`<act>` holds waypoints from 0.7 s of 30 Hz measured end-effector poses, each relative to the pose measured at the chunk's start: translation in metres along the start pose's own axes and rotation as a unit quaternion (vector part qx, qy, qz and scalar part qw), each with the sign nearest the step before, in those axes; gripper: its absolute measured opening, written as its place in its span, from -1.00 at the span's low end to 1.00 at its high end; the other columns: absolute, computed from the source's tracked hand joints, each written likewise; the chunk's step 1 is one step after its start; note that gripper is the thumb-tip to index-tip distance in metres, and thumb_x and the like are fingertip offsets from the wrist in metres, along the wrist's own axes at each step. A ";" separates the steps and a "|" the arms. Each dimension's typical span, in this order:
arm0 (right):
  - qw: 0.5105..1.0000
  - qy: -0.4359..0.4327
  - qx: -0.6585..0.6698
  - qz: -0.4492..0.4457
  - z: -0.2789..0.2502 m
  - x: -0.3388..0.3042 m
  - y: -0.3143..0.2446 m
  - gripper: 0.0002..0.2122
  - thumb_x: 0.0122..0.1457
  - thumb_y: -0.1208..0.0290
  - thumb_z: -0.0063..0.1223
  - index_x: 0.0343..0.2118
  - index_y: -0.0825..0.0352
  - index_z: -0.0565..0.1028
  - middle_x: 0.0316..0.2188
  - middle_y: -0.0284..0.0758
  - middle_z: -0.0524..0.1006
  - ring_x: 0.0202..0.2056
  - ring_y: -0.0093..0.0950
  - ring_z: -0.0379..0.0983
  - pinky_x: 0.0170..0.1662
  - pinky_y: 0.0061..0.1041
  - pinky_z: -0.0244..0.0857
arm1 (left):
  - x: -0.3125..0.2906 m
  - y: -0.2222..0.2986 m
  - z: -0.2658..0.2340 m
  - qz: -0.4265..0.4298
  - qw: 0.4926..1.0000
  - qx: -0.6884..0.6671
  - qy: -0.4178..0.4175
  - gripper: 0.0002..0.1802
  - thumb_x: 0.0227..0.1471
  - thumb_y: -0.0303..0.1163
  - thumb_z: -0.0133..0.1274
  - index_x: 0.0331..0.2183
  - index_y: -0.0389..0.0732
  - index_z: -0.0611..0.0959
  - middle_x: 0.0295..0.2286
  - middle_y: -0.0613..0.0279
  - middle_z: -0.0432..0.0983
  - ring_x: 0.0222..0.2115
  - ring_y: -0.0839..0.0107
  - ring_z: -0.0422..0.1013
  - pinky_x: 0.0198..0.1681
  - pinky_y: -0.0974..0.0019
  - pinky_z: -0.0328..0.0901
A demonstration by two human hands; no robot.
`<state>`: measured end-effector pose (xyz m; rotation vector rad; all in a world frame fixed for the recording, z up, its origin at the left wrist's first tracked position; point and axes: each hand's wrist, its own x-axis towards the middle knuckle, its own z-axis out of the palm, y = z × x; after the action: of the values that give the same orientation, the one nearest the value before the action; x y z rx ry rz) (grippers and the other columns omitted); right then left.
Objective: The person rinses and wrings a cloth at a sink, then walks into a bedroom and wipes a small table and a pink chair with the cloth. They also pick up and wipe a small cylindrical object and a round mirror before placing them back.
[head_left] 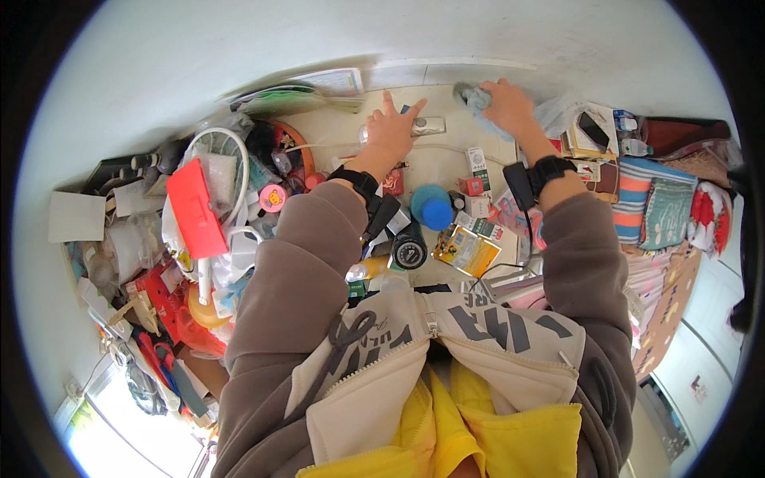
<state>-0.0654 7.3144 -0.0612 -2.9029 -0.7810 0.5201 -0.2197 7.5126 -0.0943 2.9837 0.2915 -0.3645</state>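
My right hand (510, 106) is closed around a grey-blue cloth (476, 99) at the far side of the cream tabletop (343, 127), close to the wall. The cloth is bunched and partly blurred. To its left, my left hand (389, 131) is stretched over the table with its fingers spread. Beside those fingers lies a pale power strip (431, 125), and a white cable runs over the tabletop near it. Nearer to me stand a blue-capped container (437, 213), a black-lidded bottle (409, 252) and a white and green box (476, 162).
On the left are a red folder (195, 209), a white hoop (243, 171) and piled bags. Papers (335, 80) lean against the back wall. A black phone (592, 130) and striped cloth (629, 195) lie at right. A yellow packet (466, 252) is near my body.
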 end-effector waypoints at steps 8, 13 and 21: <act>0.997 -0.039 0.059 -0.044 0.007 -0.008 0.008 -0.50 -0.15 0.36 0.18 -0.02 0.02 0.45 -0.12 -0.22 0.42 -0.07 -0.11 0.38 -0.06 -0.19 0.35 | 0.020 0.007 0.021 0.036 0.999 -0.009 -0.039 -0.38 -0.12 -0.25 0.19 0.04 0.17 0.41 -0.19 0.05 0.41 -0.29 0.06 0.47 -0.18 0.03 0.31; 0.981 -0.051 0.118 -0.145 0.007 0.011 -0.021 -0.44 -0.15 0.28 0.23 0.03 0.02 0.38 -0.10 -0.20 0.36 -0.06 -0.12 0.36 -0.06 -0.19 0.32 | -0.015 -0.013 -0.054 0.068 0.994 -0.058 -0.059 -0.48 -0.13 -0.28 0.19 -0.04 0.09 0.47 -0.24 0.10 0.44 -0.27 0.06 0.46 -0.18 0.06 0.32; 0.949 0.053 -0.234 -0.204 0.100 0.028 -0.123 -0.22 -0.05 -0.07 0.21 0.25 -0.15 0.09 0.26 -0.32 0.03 0.18 -0.09 0.06 -0.14 0.26 0.21 | -0.115 -0.057 -0.179 0.062 0.988 -0.137 -0.044 -0.35 -0.30 -0.58 0.10 -0.04 0.03 0.49 -0.15 0.03 0.41 -0.21 -0.04 0.39 -0.13 0.08 0.27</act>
<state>-0.1352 7.4345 -0.1421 -2.9862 -1.6284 0.1447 -0.3009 7.5738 0.1014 2.6924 0.1338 -0.4045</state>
